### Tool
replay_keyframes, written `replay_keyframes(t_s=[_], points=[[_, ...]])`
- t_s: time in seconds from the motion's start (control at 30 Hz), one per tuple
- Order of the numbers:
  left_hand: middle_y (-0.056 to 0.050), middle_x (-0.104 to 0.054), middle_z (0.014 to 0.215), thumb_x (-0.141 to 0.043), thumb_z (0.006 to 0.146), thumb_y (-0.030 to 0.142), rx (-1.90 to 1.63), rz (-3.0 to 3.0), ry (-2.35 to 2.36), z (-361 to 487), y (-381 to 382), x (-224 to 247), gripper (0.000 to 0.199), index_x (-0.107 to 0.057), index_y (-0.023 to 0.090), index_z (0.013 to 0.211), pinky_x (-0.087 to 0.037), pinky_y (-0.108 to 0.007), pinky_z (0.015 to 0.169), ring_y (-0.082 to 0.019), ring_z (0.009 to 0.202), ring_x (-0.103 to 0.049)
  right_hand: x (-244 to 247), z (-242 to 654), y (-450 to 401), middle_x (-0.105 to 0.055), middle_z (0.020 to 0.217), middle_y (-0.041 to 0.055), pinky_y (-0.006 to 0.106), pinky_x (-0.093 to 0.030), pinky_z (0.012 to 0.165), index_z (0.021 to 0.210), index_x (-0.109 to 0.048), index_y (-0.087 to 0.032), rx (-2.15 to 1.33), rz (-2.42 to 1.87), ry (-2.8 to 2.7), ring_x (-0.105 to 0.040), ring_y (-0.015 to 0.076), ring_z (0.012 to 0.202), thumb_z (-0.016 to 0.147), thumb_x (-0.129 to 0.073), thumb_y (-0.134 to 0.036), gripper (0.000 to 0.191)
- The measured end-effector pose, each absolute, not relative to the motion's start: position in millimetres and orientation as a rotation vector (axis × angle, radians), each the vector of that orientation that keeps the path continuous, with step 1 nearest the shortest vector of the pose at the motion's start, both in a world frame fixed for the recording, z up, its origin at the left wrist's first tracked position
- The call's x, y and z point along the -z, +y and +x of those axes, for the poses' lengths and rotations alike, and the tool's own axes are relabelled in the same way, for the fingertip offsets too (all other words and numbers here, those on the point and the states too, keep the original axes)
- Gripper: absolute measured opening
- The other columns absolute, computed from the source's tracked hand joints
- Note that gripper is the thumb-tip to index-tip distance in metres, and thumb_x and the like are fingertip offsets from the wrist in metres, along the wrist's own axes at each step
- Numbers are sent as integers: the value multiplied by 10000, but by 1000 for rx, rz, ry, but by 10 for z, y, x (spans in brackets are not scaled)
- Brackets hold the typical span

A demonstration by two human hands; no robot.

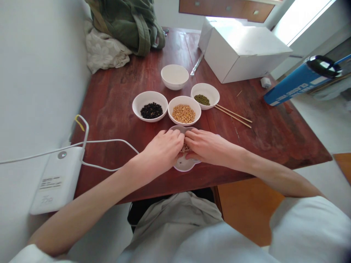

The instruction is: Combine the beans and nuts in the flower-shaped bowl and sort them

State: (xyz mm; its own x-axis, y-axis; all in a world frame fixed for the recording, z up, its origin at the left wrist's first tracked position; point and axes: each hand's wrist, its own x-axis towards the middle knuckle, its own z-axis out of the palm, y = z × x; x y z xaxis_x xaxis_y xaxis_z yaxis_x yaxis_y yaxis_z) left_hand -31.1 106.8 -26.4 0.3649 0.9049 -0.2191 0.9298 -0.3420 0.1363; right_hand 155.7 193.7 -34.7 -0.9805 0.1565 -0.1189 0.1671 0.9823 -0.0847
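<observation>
White and lobed, a lilac-rimmed dish [183, 165] sat near, beneath the bare left hand [165, 145] and bare right hand [206, 144], curled close together; whether gripping anything, I couldn't tell.

1. We see white bowls [137, 104], black beans [151, 110], golden beans [183, 113], green beans [202, 99].
2. Our pale dish [186, 166] has a lilac rim.
3. We find the tabletop [109, 89] reddish-brown, the bottle [298, 84] blue.
4. We notice cream floral cloth [105, 51].
</observation>
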Motion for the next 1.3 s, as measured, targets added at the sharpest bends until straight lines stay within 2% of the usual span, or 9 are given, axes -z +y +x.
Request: replay_keyframes(t_s=[0.13, 0.23, 0.43, 0.53, 0.7, 0.83, 0.97, 1.2, 1.3], points=[[-143, -731, 1199, -654, 1059, 207, 122, 2399, 1634, -333, 1086, 299, 98, -643, 141, 1131, -538, -438, 918, -313, 1131, -707, 358, 1540, 1945, -748, 1125, 158, 469, -585, 1037, 1160, -722, -77, 23, 193, 2983, -698, 315, 1109, 1086, -626, -174, 155], [-143, -732, 1200, -660, 1050, 191, 148, 2395, 1625, -343, 1082, 277, 97, -649, 136, 1129, -536, -448, 954, -315, 1133, -714, 362, 1533, 1961, -754, 1132, 167, 466, -586, 1036, 1172, -724, -68, -46, 148, 2964, -705, 313, 1136, 1087, -533, -74, 210], [-164, -728, 1237, -737, 987, 190, 258, 2369, 1641, -299, 1069, 151, 188, -658, 125, 1144, -532, -464, 993, -346, 1185, -717, 284, 1592, 1981, -747, 1224, 163, 478, -592, 1038, 1214, -710, -78, 10, 182, 2941, -700, 325, 1191, 1074, -622, -144, 177], [-183, -719, 1276, -641, 1007, 111, 327, 2327, 1646, -257, 1097, 73, 148, -664, 111, 1153, -538, -455, 977, -343, 1209, -716, 255, 1582, 1974, -747, 1226, 164, 479, -591, 1044, 1240, -697, -76, 23, 187, 2915, -702, 324, 1212, 1075, -630, -153, 195], [-165, -742, 1220, -533, 1022, 28, 403, 2303, 1629, -242, 1117, 12, 193, -672, 123, 1116, -535, -435, 962, -315, 1194, -729, 259, 1502, 1963, -753, 1136, 164, 453, -599, 997, 1196, -717, -57, -69, 177, 2859, -733, 307, 1160, 1087, -550, -61, 200], [-163, -739, 1250, -619, 1036, 110, 351, 2323, 1612, -269, 1098, 64, 118, -665, 121, 1143, -535, -462, 1010, -330, 1209, -724, 256, 1524, 1958, -761, 1173, 162, 458, -601, 1005, 1190, -737, -66, -60, 169, 2872, -732, 310, 1172, 1081, -574, -68, 196], [-169, -732, 1277, -746, 1003, 207, 311, 2305, 1631, -264, 1097, 119, 202, -659, 118, 1162, -553, -475, 989, -351, 1230, -712, 242, 1579, 1941, -759, 1209, 160, 462, -598, 1029, 1194, -745, -81, -45, 168, 2891, -717, 314, 1193, 1088, -592, -115, 189], [-178, -712, 1285, -579, 1038, 70, 352, 2340, 1632, -248, 1094, 109, 179, -649, 98, 1200, -553, -479, 970, -344, 1225, -710, 235, 1514, 1924, -754, 1186, 184, 435, -571, 1057, 1199, -741, -50, -76, 192, 2841, -715, 302, 1190, 1082, -545, -57, 229], [-178, -715, 1284, -587, 1038, 81, 346, 2341, 1625, -245, 1096, 96, 172, -652, 102, 1196, -551, -481, 982, -347, 1231, -708, 200, 1526, 1922, -761, 1173, 166, 437, -559, 1006, 1185, -745, -70, -81, 172, 2869, -706, 310, 1180, 1092, -574, -111, 200]])
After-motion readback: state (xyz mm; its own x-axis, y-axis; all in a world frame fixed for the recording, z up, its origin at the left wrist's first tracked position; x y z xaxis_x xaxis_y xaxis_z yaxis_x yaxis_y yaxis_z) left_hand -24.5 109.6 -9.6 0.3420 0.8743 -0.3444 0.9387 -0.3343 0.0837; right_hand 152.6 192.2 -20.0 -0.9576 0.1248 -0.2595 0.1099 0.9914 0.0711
